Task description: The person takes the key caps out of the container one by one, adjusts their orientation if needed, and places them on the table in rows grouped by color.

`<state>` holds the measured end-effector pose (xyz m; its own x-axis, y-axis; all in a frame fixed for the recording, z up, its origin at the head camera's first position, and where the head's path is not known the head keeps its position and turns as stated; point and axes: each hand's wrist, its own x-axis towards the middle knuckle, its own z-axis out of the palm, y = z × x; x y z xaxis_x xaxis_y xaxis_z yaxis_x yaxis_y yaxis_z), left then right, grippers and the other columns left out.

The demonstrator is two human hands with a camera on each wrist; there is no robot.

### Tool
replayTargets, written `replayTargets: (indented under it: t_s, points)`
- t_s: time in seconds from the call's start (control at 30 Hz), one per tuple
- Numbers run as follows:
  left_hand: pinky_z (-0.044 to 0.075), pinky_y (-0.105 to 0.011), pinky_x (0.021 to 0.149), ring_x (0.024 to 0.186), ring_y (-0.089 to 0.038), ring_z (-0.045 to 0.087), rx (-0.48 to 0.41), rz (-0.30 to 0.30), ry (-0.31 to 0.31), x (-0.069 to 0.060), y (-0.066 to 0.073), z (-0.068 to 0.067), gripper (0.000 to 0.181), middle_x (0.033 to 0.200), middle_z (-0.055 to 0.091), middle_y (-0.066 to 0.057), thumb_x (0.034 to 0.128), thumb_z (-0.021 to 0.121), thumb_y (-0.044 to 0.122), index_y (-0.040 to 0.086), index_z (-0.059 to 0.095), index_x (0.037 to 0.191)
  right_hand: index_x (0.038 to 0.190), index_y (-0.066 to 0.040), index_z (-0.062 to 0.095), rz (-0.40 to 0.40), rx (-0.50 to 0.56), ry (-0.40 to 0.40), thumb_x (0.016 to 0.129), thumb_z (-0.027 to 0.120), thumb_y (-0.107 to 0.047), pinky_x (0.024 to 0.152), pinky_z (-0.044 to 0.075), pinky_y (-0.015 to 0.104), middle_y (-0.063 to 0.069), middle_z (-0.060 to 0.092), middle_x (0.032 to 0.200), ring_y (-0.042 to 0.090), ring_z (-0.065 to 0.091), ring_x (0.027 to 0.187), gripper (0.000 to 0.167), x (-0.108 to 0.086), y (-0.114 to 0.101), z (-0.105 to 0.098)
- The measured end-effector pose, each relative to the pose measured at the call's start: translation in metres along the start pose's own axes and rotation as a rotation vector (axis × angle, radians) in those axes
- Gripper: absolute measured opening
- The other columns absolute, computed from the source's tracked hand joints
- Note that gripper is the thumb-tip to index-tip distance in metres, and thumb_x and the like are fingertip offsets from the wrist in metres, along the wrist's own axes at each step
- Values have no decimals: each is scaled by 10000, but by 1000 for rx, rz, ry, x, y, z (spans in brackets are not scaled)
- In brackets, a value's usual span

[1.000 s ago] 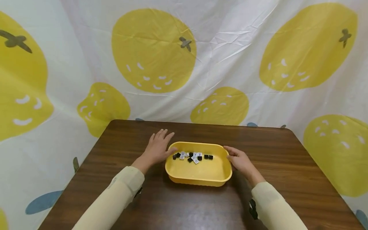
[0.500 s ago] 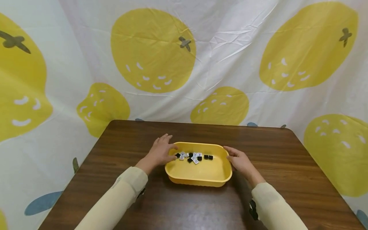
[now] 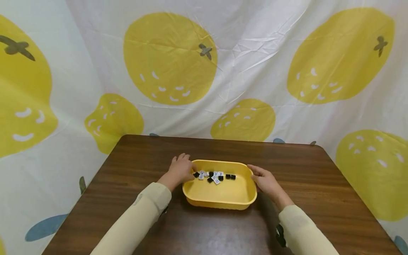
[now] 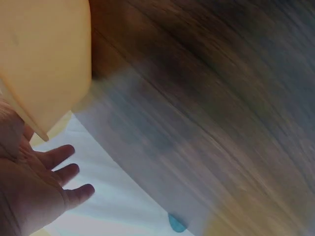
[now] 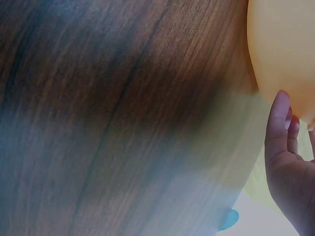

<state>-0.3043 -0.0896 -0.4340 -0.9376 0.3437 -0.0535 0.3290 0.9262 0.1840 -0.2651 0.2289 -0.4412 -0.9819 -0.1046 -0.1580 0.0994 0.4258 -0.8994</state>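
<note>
On wood-grained table [image 3: 318,187], smooth oblong yellow tray [image 3: 220,193] in grip of right fingers [image 5: 277,123], left fingers' [image 4: 60,155] hold unclear.

- Left sleeve [image 3: 130,219]: pale cream, long and plain, loose along the forearm.
- Right sleeve [image 3: 307,232]: the same pale cream cloth.
- Left cuff [image 3: 157,194] and right cuff [image 3: 290,214]: broad bands of that cream cloth, the left one creased.
- Right wrist piece [image 3: 280,235]: black, small, partly under the sleeve.
- Left wrist piece [image 3: 164,211]: dark, mostly hidden.
</note>
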Motion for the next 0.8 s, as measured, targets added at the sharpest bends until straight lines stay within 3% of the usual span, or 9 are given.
replayTargets:
  t_s: [0.13, 0.33, 0.8]
  points:
    - [236, -617, 1103, 1388, -379, 306, 47, -28, 0, 6, 5, 6, 237, 1406, 495, -147, 859, 745, 197, 224, 772, 1093, 1500, -35, 413, -1, 10, 2, 1018, 442, -34, 562, 473, 303, 259, 536, 1232, 191, 532, 668, 483, -1, 1, 0]
    - [308, -585, 1058, 1245, -334, 404, 119, -64, -10, 10, 12, 9, 157, 1195, 556, -93, 875, 721, 162, 224, 772, 1010, 1502, -40, 412, 3, 15, 3, 1025, 445, -44, 585, 490, 309, 271, 532, 1275, 214, 579, 759, 478, -2, 1, 0]
    - [360, -552, 1023, 1206, -321, 435, 235, -93, -57, 11, 21, 8, 80, 1200, 545, -107, 939, 665, 188, 201, 736, 973, 1497, -38, 421, -5, 1, 6, 1017, 452, -34, 590, 494, 333, 259, 537, 1244, 208, 559, 721, 480, -1, 1, -1]
